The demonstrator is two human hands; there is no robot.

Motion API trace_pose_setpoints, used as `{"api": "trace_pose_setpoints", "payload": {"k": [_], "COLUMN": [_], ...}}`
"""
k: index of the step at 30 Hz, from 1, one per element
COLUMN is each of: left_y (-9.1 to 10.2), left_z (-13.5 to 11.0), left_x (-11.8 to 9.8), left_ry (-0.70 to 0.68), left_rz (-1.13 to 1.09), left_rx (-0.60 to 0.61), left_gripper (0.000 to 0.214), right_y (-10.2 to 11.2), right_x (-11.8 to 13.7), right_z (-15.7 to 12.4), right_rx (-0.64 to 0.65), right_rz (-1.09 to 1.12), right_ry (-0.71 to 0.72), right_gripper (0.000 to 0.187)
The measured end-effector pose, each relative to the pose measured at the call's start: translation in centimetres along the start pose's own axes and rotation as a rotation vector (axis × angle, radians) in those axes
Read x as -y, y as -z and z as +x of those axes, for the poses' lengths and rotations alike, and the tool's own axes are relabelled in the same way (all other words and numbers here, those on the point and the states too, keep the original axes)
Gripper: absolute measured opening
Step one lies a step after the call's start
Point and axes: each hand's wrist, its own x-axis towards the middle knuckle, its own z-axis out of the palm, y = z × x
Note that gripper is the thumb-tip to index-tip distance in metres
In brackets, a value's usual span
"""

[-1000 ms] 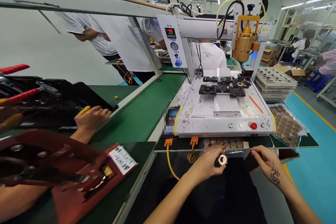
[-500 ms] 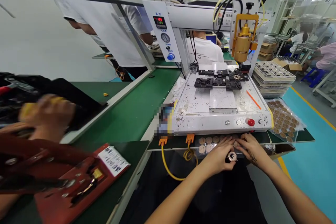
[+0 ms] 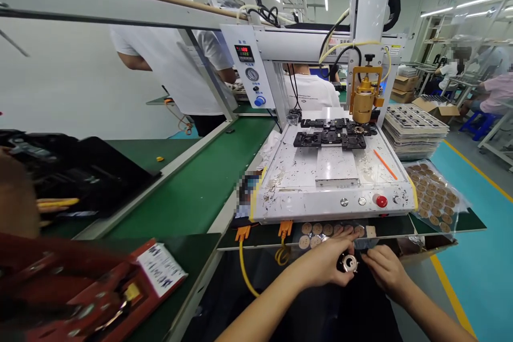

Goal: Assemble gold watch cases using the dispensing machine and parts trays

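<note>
My left hand (image 3: 326,264) pinches a small round metal part (image 3: 349,263) with a hole in its middle, held just below the table's front edge. My right hand (image 3: 383,270) is right beside it with curled fingers touching the part's right side. Just above both hands lies a row of round copper-coloured discs (image 3: 320,230) on the dark shelf. Behind that stands the white dispensing machine (image 3: 332,192) with black fixtures (image 3: 328,138) and a gold nozzle head (image 3: 363,101) lowered over them.
A bag of copper discs (image 3: 435,192) lies right of the machine, with stacked trays (image 3: 414,125) behind it. A green conveyor belt (image 3: 200,181) runs on the left. A co-worker's red tool (image 3: 100,294) and black case (image 3: 80,171) sit at the left. Other people work behind and far right.
My right hand came in from the right and met the left at the round part. The gold nozzle head has dropped toward the fixtures. The co-worker's hand at left has drawn back.
</note>
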Motion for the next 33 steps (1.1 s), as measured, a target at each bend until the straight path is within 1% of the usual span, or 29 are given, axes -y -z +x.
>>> {"api": "trace_pose_setpoints", "payload": {"k": [2, 5, 7, 10, 13, 17, 19, 21, 23, 26, 28, 29, 31, 33], "left_y": [0.0, 0.1, 0.3, 0.8, 0.9, 0.2, -0.1, -0.2, -0.2, -0.3, -0.6, -0.8, -1.2, -1.7], "left_z": [0.1, 1.1, 2.1, 2.9, 1.9, -0.5, -1.0, -0.8, -0.3, -0.1, -0.7, -1.2, -2.3, -3.6], "left_x": [0.1, 0.4, 0.5, 0.4, 0.3, 0.2, 0.1, 0.0, -0.1, -0.6, -1.2, -1.6, -2.6, -3.7], "left_ry": [0.025, 0.011, -0.022, -0.043, -0.053, -0.048, -0.038, -0.04, -0.051, -0.058, -0.05, -0.035, 0.027, 0.106], "left_rz": [-0.008, 0.008, 0.035, 0.063, 0.092, 0.179, 0.227, 0.27, 0.299, 0.307, 0.235, 0.154, -0.113, -0.463], "left_rx": [0.006, -0.051, -0.101, -0.126, -0.15, -0.254, -0.3, -0.331, -0.35, -0.38, -0.441, -0.475, -0.527, -0.543], "left_gripper": [0.04, 0.04, 0.038, 0.035, 0.035, 0.036, 0.036, 0.035, 0.033, 0.031, 0.033, 0.034, 0.031, 0.032], "right_y": [0.8, 1.6, 1.4, 0.6, -0.2, -0.3, 0.2, 1.0, 2.2, 4.0, 5.1, 5.6, 6.4, 6.8], "right_x": [1.3, 2.2, 1.8, 0.6, 0.1, 0.2, 0.3, 0.2, 0.2, 0.6, 1.2, 1.5, 2.5, 3.5], "right_z": [-0.4, -0.1, 0.5, 1.4, 1.6, 1.5, 1.6, 2.1, 2.8, 4.1, 5.0, 5.5, 6.7, 8.0], "right_rx": [0.019, 0.042, 0.047, 0.05, 0.038, 0.001, -0.033, -0.074, -0.103, -0.099, -0.085, -0.075, -0.043, -0.013], "right_rz": [0.014, 0.013, 0.008, 0.034, 0.062, 0.126, 0.161, 0.191, 0.228, 0.308, 0.371, 0.4, 0.483, 0.614], "right_ry": [-0.016, -0.11, -0.206, -0.32, -0.363, -0.442, -0.505, -0.575, -0.653, -0.788, -0.862, -0.887, -0.935, -0.989], "right_gripper": [0.028, 0.023, 0.024, 0.028, 0.029, 0.021, 0.015, 0.012, 0.018, 0.025, 0.028, 0.031, 0.035, 0.039]}}
